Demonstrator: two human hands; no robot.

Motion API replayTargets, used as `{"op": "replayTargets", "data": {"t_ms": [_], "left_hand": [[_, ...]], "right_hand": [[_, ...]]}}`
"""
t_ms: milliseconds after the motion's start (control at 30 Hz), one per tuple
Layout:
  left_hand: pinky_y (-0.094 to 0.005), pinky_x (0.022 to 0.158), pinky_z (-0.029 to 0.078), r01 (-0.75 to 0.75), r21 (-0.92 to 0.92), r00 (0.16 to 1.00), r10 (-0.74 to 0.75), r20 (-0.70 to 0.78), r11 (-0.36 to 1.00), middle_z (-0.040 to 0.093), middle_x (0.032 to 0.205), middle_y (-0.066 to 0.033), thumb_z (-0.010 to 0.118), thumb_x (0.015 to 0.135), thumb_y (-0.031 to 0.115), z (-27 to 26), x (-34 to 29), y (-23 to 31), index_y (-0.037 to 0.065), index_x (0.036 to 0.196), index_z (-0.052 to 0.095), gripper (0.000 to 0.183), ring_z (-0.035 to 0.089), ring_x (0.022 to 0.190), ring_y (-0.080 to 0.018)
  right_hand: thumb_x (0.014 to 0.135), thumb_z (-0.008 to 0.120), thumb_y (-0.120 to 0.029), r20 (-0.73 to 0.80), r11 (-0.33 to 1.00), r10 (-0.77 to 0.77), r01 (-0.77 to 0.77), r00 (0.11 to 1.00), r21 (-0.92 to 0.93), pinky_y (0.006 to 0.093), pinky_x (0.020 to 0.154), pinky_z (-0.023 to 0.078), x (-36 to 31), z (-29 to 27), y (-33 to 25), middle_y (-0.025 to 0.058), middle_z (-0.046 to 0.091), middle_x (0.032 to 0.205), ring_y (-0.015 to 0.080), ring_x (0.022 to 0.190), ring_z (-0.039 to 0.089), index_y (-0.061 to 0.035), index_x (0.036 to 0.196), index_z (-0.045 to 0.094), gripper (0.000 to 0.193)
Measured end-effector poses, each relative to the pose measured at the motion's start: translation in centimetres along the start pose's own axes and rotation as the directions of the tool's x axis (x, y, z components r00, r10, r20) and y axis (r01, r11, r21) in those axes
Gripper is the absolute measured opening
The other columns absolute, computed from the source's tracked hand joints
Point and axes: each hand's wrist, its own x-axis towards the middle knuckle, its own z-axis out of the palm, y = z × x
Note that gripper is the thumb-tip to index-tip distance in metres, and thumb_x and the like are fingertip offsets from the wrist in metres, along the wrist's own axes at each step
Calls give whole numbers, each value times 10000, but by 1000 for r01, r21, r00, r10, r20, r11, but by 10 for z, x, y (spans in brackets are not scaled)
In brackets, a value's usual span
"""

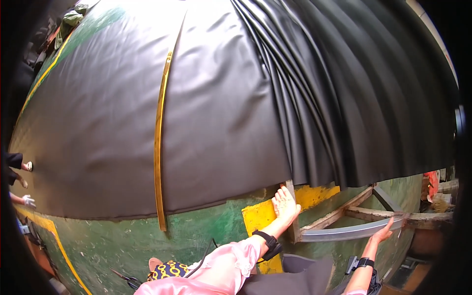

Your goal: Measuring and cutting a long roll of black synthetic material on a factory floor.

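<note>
A large black sheet, smooth like leather or vinyl (221,113), spreads over the green surface, lying flat at left and in long folds at right. My left hand (285,204) is closed around the upright bar of a frame (346,232) made of metal and wooden bars, close to the sheet's near edge. On the frame's right end, my right hand (382,232) wraps the grey metal bar, its fingers partly hidden. A long, narrow yellow-brown strip (158,142) lies across the flat part of the sheet.
Scissors (130,281) lie on the green floor-like surface (196,221) near my left sleeve. A dark grey piece of material (295,280) is below the frame. At far left are another person's feet and gloved hand (28,200). Wooden beams (427,220) stand at right.
</note>
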Motion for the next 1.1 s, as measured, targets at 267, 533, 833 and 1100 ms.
{"op": "replayTargets", "data": {"t_ms": [267, 533, 833, 1100], "left_hand": [[-434, 839, 395, -355, -51, 935, 355, -14, 934, 536, 1059, -142, 663, 726, 276, -20, -6, -31, 0, 1187, 460, 574, 493, 1016, -286], [-391, 798, 493, -739, -48, 640, 723, 261, 672, 639, 962, -75, 554, 737, 72, -168, -1, -167, 107, 1006, 644, 286, 584, 952, -284], [-389, 837, 448, 42, 180, 945, 19, -326, 983, 493, 1069, -160, 657, 800, 340, -281, -75, -387, 43, 1321, 388, 658, 508, 993, -296], [-416, 790, 496, 80, 21, 989, -77, -127, 997, 538, 1063, -189, 654, 747, 229, -231, -69, -359, 71, 1384, 235, 778, 598, 915, -352]], "right_hand": [[763, 563, -619, 39, 907, -133, 138, 990, -398, 425, 784, 458, 28, 16, 16, 232, 646, 942, 336, 847, 613, 121, 964, 621, 770], [741, 567, -664, 113, 928, 117, -67, 987, -367, 403, 947, 389, 34, 5, 9, 227, 508, 1231, 307, 1075, 528, 100, 1214, 462, 905], [867, 590, -184, 917, 876, 270, -470, 294, -107, 375, 870, 455, -396, 82, -73, 118, 478, 1252, 216, 1119, 493, -89, 1316, 356, 516], [742, 749, -384, 795, 698, 587, -594, 152, -401, 334, 717, 441, -452, 220, -15, 37, 526, 932, 160, 752, 464, -95, 983, 496, 454]]}}
